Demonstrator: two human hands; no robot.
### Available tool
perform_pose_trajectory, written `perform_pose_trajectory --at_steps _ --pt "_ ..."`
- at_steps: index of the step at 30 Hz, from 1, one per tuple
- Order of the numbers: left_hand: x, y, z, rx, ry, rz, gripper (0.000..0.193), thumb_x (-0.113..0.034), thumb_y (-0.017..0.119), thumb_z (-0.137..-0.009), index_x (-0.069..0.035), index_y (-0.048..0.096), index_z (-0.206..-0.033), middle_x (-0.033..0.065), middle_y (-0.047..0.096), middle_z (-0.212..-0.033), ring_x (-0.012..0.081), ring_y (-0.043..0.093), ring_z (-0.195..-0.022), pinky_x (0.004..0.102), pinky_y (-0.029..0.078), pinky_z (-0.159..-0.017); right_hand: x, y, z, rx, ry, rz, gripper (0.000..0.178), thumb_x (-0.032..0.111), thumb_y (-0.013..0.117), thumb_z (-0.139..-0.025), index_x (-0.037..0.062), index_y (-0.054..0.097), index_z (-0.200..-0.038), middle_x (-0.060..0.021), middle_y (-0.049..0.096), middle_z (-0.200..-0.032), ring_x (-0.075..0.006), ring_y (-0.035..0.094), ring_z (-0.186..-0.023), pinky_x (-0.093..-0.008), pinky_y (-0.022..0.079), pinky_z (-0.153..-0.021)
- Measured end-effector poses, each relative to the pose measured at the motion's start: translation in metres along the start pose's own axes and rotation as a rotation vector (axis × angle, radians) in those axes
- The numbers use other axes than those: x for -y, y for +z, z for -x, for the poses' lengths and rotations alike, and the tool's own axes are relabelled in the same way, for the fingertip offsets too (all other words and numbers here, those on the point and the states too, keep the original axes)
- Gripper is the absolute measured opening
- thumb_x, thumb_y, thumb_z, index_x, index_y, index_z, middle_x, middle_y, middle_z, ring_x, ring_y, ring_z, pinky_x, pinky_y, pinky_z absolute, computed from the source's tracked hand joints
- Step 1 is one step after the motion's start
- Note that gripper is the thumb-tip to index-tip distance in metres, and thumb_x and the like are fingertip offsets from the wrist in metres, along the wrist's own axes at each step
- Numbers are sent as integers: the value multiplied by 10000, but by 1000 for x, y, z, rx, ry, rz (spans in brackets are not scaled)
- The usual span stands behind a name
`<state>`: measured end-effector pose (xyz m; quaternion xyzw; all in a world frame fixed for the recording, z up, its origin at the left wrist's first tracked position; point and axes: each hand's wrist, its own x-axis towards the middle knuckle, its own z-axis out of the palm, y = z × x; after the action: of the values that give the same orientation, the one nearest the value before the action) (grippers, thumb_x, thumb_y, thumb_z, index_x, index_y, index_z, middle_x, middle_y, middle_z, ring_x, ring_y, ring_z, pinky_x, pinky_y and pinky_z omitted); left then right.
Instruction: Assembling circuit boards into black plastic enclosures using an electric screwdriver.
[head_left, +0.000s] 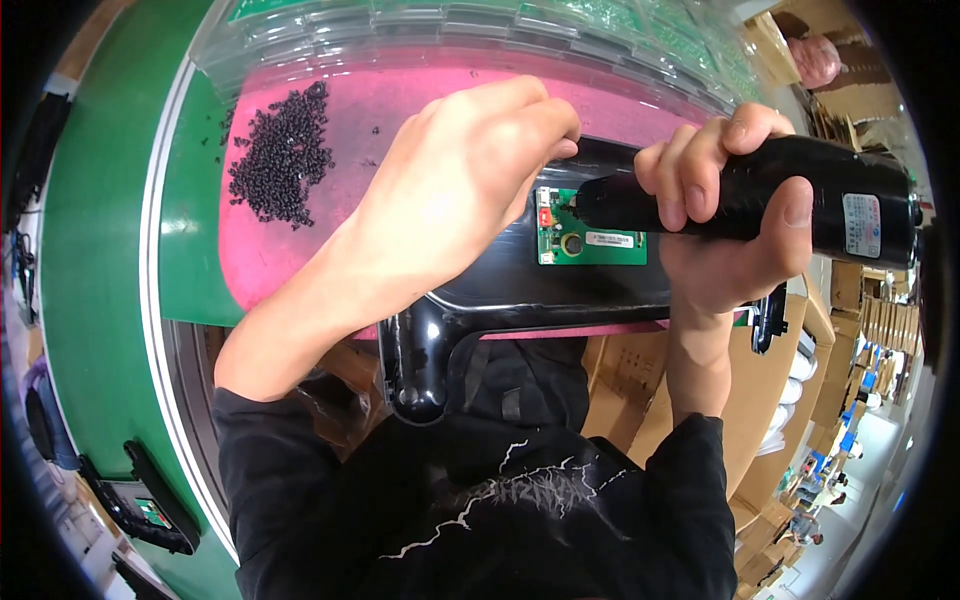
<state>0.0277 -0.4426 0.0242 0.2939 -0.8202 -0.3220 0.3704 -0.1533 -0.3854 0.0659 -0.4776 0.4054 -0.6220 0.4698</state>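
My right hand (715,215) is wrapped round a thick black electric screwdriver (840,195), which lies nearly level and points left over a green circuit board (590,250). The board sits in a black plastic housing (550,292) with an arm that reaches toward my body. Above the housing's left part, my left hand (470,165) is closed, its fingers curled inward beside the board. Its fingertips are mostly hidden, so I cannot see what they hold. The screwdriver's tip is dark and hard to make out against the housing.
A heap of small black screws (285,155) lies on the pink mat (255,265). Clear plastic trays (450,55) with green boards line the back. Another black housing (150,500) rests at the lower left. Cardboard boxes (740,410) stand to the right; a person (815,62) is at upper right.
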Motion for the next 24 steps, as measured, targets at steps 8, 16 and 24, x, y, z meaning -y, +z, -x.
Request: perform_pose_trajectory --at_steps 8,16,24 --pt "2 2 6 40 -46 97 128 81 627 -828 49 623 -953 196 605 -805 382 618 -743 396 485 -643 -8 7 -7 112 15 46 436 507 564 -891 88 498 -995 15 439 -619 -107 394 -507 -299 356 -566" --pt "2 -5 4 162 -88 97 91 15 636 -844 42 611 -927 205 625 -810 397 629 -761 421 486 -662 -6 17 -1 62 -13 73 472 524 572 -886 76 499 -1012 14 445 -617 -115 414 -503 -300 362 -567" --pt "1 -3 1 255 -6 173 86 7 685 -803 30 636 -869 155 643 -763 352 634 -705 415 501 -641 36 1 -2 162 -214 -252 564 611 648 -816 119 535 -1068 63 505 -694 -63 455 -570 -270 347 -668"
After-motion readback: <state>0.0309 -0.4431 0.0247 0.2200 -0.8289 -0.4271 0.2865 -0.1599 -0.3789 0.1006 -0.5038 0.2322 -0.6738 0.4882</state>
